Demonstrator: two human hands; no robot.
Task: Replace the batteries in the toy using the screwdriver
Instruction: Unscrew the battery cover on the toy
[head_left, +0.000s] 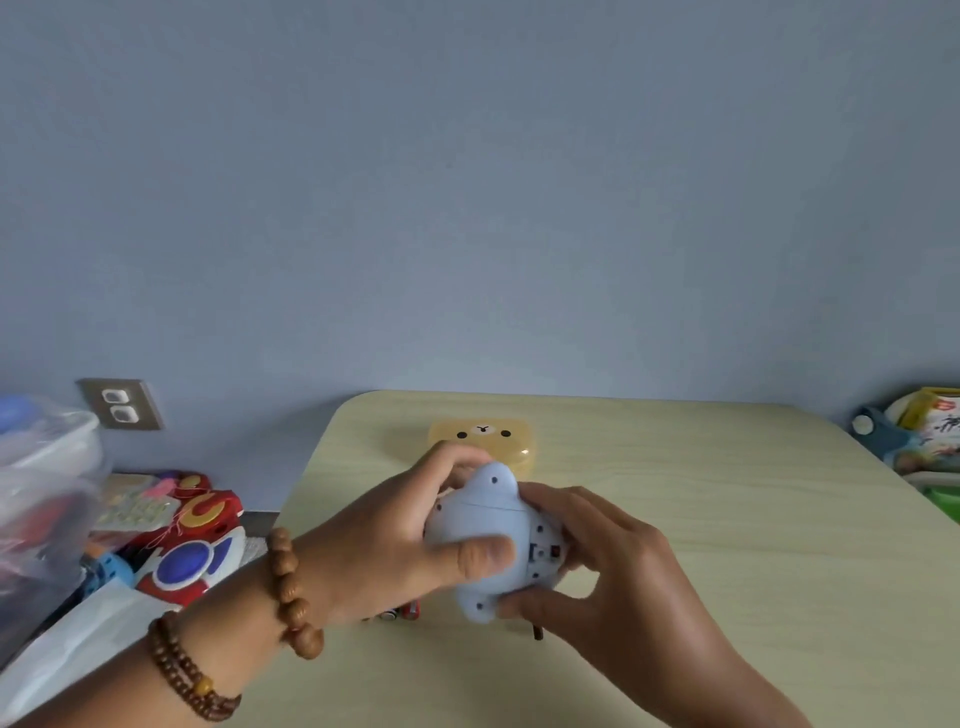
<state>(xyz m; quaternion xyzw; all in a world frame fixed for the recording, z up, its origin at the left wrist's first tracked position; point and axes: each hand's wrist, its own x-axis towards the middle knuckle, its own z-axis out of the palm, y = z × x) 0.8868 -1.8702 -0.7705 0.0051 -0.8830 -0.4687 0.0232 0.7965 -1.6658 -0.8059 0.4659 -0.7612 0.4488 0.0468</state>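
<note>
Both hands, left (395, 540) and right (618, 566), closed in a firm grip around the pale blue toy (483, 540) above the bench (727, 519), likely inspecting its underside; next, probably finding the battery cover.

Two hands are showing: the left hand (395, 535) and the right hand (618, 566). One pale blue toy (485, 525) is sitting between them. One yellow bear-faced case (483, 436) is lying on the single desk (727, 519). Near the left hand's wrist, at least two batteries (400, 613) are peeking out, though the exact count is hidden. Two beaded bracelets are circling the left arm: one large-bead bracelet (291, 587) and one small-bead bracelet (182, 670). One wall outlet (120, 404) with two sockets is showing. A heap of colourful toys (192, 540) is lying at the left, too jumbled to count.
</note>
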